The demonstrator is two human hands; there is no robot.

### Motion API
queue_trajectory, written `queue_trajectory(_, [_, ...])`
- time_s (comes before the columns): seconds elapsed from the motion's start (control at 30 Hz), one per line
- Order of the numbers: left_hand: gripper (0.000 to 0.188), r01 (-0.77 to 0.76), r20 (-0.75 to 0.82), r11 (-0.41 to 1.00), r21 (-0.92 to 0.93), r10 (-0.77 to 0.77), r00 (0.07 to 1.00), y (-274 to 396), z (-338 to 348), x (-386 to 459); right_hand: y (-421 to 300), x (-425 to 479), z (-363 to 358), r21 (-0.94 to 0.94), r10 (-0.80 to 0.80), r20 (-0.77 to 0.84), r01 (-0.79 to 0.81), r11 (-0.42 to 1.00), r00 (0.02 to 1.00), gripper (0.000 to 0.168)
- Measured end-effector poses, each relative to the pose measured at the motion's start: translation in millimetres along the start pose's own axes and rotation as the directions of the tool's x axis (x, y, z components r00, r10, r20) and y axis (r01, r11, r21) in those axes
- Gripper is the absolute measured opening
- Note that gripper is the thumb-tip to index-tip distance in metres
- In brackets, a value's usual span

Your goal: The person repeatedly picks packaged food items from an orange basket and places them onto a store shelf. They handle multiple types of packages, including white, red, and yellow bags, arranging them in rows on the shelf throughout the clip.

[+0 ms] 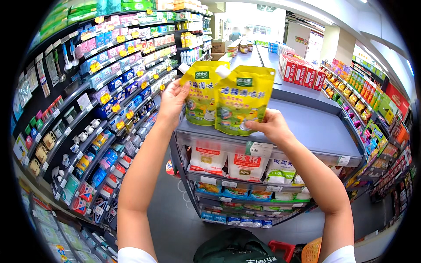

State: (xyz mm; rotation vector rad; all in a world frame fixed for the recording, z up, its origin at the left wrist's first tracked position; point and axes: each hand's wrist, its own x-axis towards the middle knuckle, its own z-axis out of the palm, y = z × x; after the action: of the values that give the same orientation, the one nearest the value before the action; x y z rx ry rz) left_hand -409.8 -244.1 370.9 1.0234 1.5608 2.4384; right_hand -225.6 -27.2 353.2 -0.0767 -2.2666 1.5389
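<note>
Two yellow-green spouted seasoning pouches are upright side by side at the left front of the grey top shelf. The left pouch (201, 98) is partly covered by the right pouch (244, 102), which is nearer to me. My left hand (176, 98) pinches the upper left edge of the left pouch, just under its white cap. With thumb and fingers, my right hand (271, 126) grips the lower right corner of the right pouch. Whether their bases rest on the shelf top (306, 121) cannot be told.
Below the top, white bags with red labels (248, 166) stand on a lower shelf. Red boxes (301, 70) sit farther back on the right. Stocked shelving (115, 85) lines the left. An orange basket (310, 251) and a red stool-like item (282, 249) are near the bottom.
</note>
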Motion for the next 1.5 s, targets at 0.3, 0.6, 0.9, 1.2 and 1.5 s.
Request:
queue_trajectory(0.3, [0.018, 0.050, 0.145, 0.998, -0.037, -0.044, 0.988, -10, -14, -5, -17, -26, -29, 0.010, 0.151, -0.072, -0.151, 0.988, 0.986, 0.026])
queue_trajectory(0.6, [0.020, 0.009, 0.084, 0.997, -0.076, -0.002, 0.996, -2, -9, -16, -30, -24, -11, -0.012, 0.189, -0.012, -0.190, 0.982, 0.982, 0.026])
queue_trajectory(0.9, [0.021, -0.483, -0.198, 0.870, 0.099, 0.493, 0.847, 4, 46, -68, 6, -38, -35, -0.215, -0.167, -0.298, 0.105, 0.971, 0.940, 0.057])
queue_trajectory(1.2, [0.015, 0.135, 0.567, 0.976, -0.170, -0.016, 0.823, -73, 259, -184, 56, -219, -102, 0.049, -0.125, -0.641, 0.203, 0.978, 0.757, 0.016])
queue_trajectory(1.5, [0.019, 0.473, 0.914, 0.836, 0.277, -0.381, 0.137, -197, 468, -398, 211, -555, -164, 0.473, 0.478, -0.874, -0.077, 0.878, 0.091, 0.014])
